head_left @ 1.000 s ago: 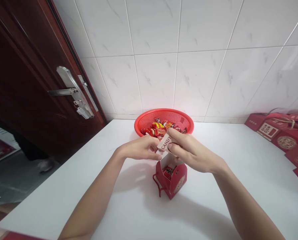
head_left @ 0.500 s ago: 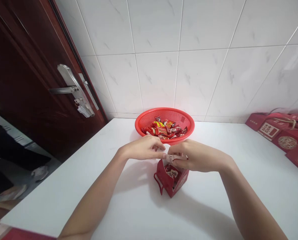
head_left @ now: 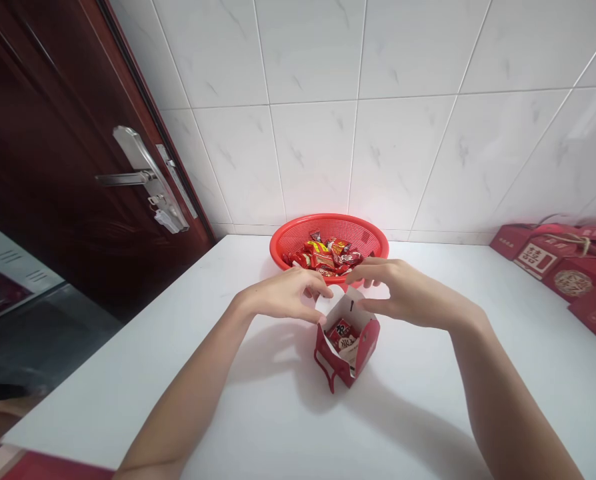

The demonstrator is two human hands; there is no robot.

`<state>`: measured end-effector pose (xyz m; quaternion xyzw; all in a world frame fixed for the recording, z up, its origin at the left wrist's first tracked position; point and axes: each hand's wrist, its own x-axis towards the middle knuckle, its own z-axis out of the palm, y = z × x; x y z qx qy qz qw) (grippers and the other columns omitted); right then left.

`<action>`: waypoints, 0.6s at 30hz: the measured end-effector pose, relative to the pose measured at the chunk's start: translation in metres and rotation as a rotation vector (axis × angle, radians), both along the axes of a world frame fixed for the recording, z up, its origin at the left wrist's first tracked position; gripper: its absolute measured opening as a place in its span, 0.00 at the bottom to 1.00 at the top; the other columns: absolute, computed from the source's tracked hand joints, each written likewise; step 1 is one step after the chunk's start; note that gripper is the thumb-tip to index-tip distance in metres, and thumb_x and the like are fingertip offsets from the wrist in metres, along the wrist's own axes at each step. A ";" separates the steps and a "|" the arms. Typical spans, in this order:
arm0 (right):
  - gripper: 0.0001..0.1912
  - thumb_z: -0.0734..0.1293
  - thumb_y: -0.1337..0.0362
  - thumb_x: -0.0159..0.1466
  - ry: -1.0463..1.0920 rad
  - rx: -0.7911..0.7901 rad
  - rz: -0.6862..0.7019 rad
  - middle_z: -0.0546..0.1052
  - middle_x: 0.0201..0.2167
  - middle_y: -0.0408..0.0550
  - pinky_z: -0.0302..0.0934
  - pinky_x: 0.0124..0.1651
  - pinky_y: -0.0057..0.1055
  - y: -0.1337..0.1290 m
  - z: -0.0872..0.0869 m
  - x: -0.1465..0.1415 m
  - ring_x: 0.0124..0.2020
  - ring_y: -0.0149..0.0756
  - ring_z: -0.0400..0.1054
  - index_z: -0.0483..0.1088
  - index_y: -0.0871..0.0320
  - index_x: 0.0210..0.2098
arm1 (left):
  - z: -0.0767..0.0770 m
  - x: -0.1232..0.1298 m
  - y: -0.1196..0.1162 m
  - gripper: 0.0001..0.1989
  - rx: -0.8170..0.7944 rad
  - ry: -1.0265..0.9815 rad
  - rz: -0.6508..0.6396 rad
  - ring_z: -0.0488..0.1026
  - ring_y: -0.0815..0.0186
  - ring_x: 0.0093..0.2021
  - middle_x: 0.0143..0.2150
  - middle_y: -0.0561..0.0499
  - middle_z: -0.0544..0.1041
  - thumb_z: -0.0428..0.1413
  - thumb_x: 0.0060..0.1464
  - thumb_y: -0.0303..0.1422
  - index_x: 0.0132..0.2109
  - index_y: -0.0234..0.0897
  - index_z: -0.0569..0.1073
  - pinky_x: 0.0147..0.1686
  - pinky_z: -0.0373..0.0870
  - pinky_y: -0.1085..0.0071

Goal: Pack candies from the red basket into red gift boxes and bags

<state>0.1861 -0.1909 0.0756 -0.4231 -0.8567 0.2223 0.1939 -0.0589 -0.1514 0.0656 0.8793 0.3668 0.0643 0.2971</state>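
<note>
One white tabletop (head_left: 258, 413), tiled wall (head_left: 313, 160); right hand (head_left: 408, 293), fingers spread; left hand (head_left: 283, 293), pinch unclear; below fingers, one red candy box (head_left: 367, 345), mouth upward, long axis unclear.

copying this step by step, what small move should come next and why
Probably ease the flaps inward: sweets lie in the box, its top stands open, and the left hand and right hand are both at its upper edges.
</note>
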 end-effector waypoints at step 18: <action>0.25 0.73 0.52 0.58 -0.258 -0.286 -0.006 0.77 0.46 0.48 0.65 0.41 0.35 -0.006 0.005 0.007 0.49 0.47 0.69 0.75 0.46 0.54 | 0.000 0.000 -0.001 0.27 -0.018 0.045 -0.004 0.73 0.55 0.51 0.51 0.46 0.76 0.62 0.53 0.55 0.51 0.40 0.79 0.49 0.69 0.64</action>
